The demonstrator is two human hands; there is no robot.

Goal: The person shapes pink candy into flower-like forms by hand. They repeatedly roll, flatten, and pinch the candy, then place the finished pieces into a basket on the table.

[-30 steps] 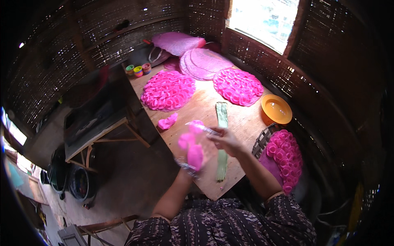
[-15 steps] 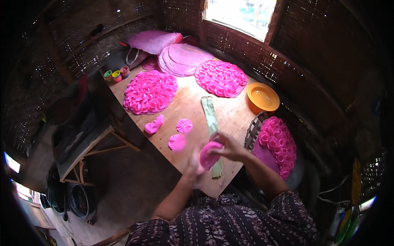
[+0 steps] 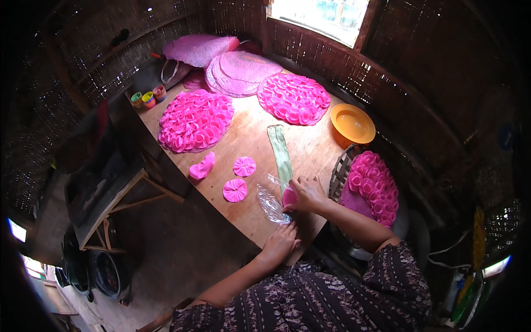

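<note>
A curved pink piece (image 3: pixel 289 195) sits in my right hand (image 3: pixel 308 195), whose fingers are closed around it above the green strip (image 3: pixel 280 152). My left hand (image 3: pixel 280 242) rests low at the near edge of the table, fingers stretched out and touching the lower end of a crumpled clear plastic bag (image 3: pixel 270 205). Left of the bag lie two flat pleated pink rounds, one nearer (image 3: pixel 235 190) and one farther (image 3: pixel 244 166). Beside them is a folded pink piece (image 3: pixel 202 166).
Two pink petal-covered discs (image 3: pixel 196 120) (image 3: pixel 293 99) lie on the wooden table (image 3: pixel 249 135), with flat pink sheets (image 3: pixel 243 72) behind. Small cups (image 3: pixel 148 99) stand at the far left corner. An orange bowl (image 3: pixel 353 123) and a basket with pink rosettes (image 3: pixel 371 185) are at the right.
My hands have moved apart. The left one has let go of the pink piece and come down to the table edge; the right one keeps it. The clear plastic bag now shows on the table.
</note>
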